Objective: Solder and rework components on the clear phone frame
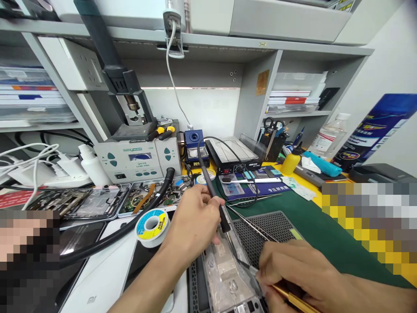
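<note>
"Where was the phone frame [224,270]?"

"On the black mat [280,224], its near end running to the bottom of the view."

"And the hands?"

"The left hand [197,217], left of the frame, was closed around a soldering iron [224,219], whose metal tip slanted down over the frame. The right hand [296,269], at the frame's right edge, was pinched on a gold-handled knife [289,298]. I couldn't tell whether blade and tip touched."

"How would the frame have handled?"

"Light, I judged, and fairly stiff, though thin enough to bend if twisted. Its metal looked smooth, so perhaps slippery. I'd have gripped the long edges, clear of the small parts at the near end and of the iron's tip, which might have been hot."

"And the tools?"

"Both seemed light. The iron was best held by its dark grip, with slack in the cord; the knife by its handle, since the blade looked thin."

"Anything close by?"

"Tweezers [250,224] to the right of the frame, and a solder reel [152,236] to its left."
</note>
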`<action>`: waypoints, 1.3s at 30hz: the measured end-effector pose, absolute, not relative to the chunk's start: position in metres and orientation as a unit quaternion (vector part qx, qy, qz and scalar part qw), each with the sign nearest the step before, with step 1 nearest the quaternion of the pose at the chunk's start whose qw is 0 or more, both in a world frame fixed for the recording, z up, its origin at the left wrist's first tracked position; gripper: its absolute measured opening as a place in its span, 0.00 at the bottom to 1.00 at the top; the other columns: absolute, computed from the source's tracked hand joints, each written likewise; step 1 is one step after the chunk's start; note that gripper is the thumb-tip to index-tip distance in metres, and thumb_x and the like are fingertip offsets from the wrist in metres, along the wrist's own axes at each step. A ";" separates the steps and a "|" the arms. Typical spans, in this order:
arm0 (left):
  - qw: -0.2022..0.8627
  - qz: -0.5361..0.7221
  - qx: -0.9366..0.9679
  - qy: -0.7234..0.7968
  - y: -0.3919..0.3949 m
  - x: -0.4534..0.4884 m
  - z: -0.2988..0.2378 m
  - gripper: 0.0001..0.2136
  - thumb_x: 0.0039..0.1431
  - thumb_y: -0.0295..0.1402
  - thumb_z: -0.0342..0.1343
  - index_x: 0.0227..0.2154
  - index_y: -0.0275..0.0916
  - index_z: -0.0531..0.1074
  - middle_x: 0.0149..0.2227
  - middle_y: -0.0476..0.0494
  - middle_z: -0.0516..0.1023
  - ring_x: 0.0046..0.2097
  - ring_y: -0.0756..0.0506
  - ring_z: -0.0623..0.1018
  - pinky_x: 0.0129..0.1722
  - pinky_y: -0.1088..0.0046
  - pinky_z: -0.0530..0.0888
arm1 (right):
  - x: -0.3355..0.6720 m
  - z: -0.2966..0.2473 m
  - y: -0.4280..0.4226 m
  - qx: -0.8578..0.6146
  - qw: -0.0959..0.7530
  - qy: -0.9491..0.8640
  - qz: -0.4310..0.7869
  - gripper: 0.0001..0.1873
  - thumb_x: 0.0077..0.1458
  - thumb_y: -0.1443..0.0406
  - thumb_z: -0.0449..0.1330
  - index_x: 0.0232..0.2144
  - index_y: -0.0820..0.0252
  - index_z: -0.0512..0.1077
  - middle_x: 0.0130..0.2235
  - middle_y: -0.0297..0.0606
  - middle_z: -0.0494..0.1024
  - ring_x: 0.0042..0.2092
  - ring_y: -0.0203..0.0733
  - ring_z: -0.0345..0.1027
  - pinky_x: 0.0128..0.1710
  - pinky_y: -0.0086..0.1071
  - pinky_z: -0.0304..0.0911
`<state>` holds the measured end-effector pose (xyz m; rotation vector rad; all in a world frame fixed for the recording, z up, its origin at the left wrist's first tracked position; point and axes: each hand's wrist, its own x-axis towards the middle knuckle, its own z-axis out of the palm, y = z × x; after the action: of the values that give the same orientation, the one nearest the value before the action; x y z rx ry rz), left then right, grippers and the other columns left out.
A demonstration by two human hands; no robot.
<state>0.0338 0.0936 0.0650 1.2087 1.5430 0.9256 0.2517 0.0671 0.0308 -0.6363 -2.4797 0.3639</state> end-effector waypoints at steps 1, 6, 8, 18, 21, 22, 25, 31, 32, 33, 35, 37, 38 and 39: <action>0.469 0.377 0.491 0.630 0.093 0.034 0.065 0.06 0.68 0.23 0.50 0.37 0.35 0.71 0.27 0.53 0.75 0.14 0.56 0.70 0.17 0.79 0.68 | 0.253 0.030 0.067 -0.231 0.277 -0.922 0.143 0.16 0.50 0.80 0.56 0.33 0.55 0.72 0.30 0.31 0.80 0.29 0.34 0.75 0.33 0.25 0.68; 0.472 0.381 0.486 0.629 0.091 0.035 0.068 0.07 0.70 0.25 0.49 0.37 0.34 0.71 0.32 0.49 0.76 0.17 0.57 0.69 0.16 0.80 0.70 | 0.254 0.027 0.064 -0.228 0.256 -0.927 0.151 0.16 0.54 0.80 0.53 0.36 0.58 0.74 0.32 0.35 0.81 0.31 0.35 0.76 0.34 0.27 0.69; 0.472 0.383 0.483 0.630 0.090 0.036 0.069 0.07 0.70 0.25 0.49 0.38 0.34 0.71 0.33 0.48 0.76 0.17 0.57 0.68 0.16 0.80 0.70 | 0.255 0.025 0.063 -0.231 0.257 -0.927 0.147 0.17 0.54 0.80 0.53 0.35 0.58 0.74 0.32 0.34 0.81 0.31 0.34 0.75 0.33 0.26 0.68; 0.471 0.384 0.484 0.630 0.091 0.037 0.069 0.08 0.70 0.24 0.47 0.38 0.34 0.72 0.34 0.48 0.77 0.16 0.58 0.65 0.16 0.80 0.70 | 0.255 0.019 0.064 -0.230 0.264 -0.926 0.143 0.16 0.53 0.80 0.53 0.32 0.56 0.71 0.29 0.30 0.78 0.30 0.32 0.71 0.31 0.25 0.64; 0.471 0.385 0.481 0.631 0.090 0.037 0.070 0.07 0.71 0.25 0.49 0.39 0.34 0.72 0.36 0.46 0.78 0.17 0.57 0.66 0.16 0.80 0.70 | 0.253 0.018 0.064 -0.229 0.279 -0.921 0.143 0.16 0.53 0.80 0.53 0.33 0.56 0.71 0.29 0.30 0.78 0.29 0.32 0.71 0.31 0.25 0.64; 0.470 0.386 0.480 0.632 0.090 0.037 0.070 0.07 0.71 0.25 0.49 0.40 0.34 0.72 0.37 0.45 0.79 0.18 0.57 0.66 0.16 0.80 0.70 | 0.253 0.018 0.064 -0.233 0.278 -0.921 0.144 0.16 0.53 0.80 0.53 0.33 0.56 0.71 0.30 0.30 0.79 0.29 0.32 0.71 0.31 0.26 0.64; 0.468 0.388 0.478 0.635 0.089 0.038 0.071 0.07 0.71 0.26 0.49 0.41 0.34 0.72 0.37 0.45 0.79 0.18 0.57 0.66 0.16 0.79 0.70 | 0.253 0.019 0.063 -0.240 0.285 -0.916 0.146 0.16 0.53 0.81 0.53 0.34 0.56 0.71 0.31 0.30 0.79 0.30 0.32 0.72 0.31 0.25 0.64; 0.466 0.388 0.479 0.635 0.090 0.038 0.070 0.06 0.71 0.27 0.50 0.41 0.35 0.73 0.35 0.46 0.78 0.18 0.56 0.66 0.15 0.79 0.69 | 0.254 0.020 0.065 -0.233 0.275 -0.922 0.144 0.16 0.52 0.80 0.54 0.34 0.56 0.71 0.30 0.30 0.79 0.29 0.32 0.72 0.31 0.26 0.64; 0.467 0.388 0.480 0.634 0.090 0.038 0.070 0.06 0.71 0.27 0.50 0.41 0.35 0.72 0.35 0.46 0.78 0.18 0.56 0.66 0.15 0.79 0.69 | 0.253 0.020 0.065 -0.233 0.270 -0.923 0.145 0.16 0.53 0.80 0.54 0.34 0.55 0.71 0.30 0.30 0.79 0.29 0.32 0.72 0.31 0.26 0.64; 0.467 0.388 0.481 0.632 0.091 0.038 0.069 0.06 0.71 0.27 0.50 0.41 0.35 0.72 0.35 0.46 0.78 0.18 0.56 0.66 0.15 0.79 0.69 | 0.253 0.019 0.066 -0.233 0.274 -0.922 0.146 0.16 0.52 0.80 0.54 0.34 0.55 0.70 0.30 0.29 0.79 0.29 0.32 0.71 0.31 0.26 0.63; 0.470 0.388 0.484 0.628 0.090 0.038 0.069 0.06 0.70 0.26 0.50 0.40 0.35 0.72 0.34 0.47 0.77 0.20 0.55 0.67 0.15 0.80 0.69 | 0.252 0.019 0.067 -0.238 0.286 -0.917 0.145 0.16 0.51 0.80 0.54 0.34 0.55 0.70 0.30 0.29 0.78 0.29 0.32 0.71 0.31 0.25 0.63; 0.473 0.387 0.486 0.625 0.090 0.038 0.069 0.06 0.70 0.25 0.49 0.40 0.35 0.72 0.35 0.47 0.77 0.20 0.55 0.67 0.15 0.80 0.69 | 0.252 0.020 0.067 -0.243 0.296 -0.913 0.142 0.17 0.50 0.81 0.54 0.34 0.55 0.70 0.30 0.29 0.79 0.29 0.32 0.72 0.32 0.25 0.63; 0.473 0.387 0.485 0.625 0.089 0.038 0.069 0.06 0.70 0.25 0.49 0.41 0.35 0.72 0.35 0.47 0.77 0.20 0.55 0.67 0.15 0.80 0.69 | 0.252 0.020 0.067 -0.242 0.296 -0.913 0.143 0.17 0.50 0.81 0.55 0.34 0.55 0.70 0.30 0.29 0.79 0.29 0.32 0.71 0.32 0.25 0.63; 0.473 0.387 0.485 0.625 0.089 0.039 0.069 0.06 0.70 0.26 0.49 0.41 0.35 0.72 0.35 0.47 0.77 0.20 0.55 0.66 0.16 0.80 0.69 | 0.252 0.020 0.066 -0.240 0.294 -0.914 0.144 0.18 0.49 0.82 0.55 0.34 0.55 0.70 0.30 0.28 0.78 0.29 0.32 0.71 0.31 0.25 0.63</action>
<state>0.0386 0.0886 0.0687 1.1867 1.5301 0.9472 0.2524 0.0661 0.0197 -0.6391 -2.4336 0.3834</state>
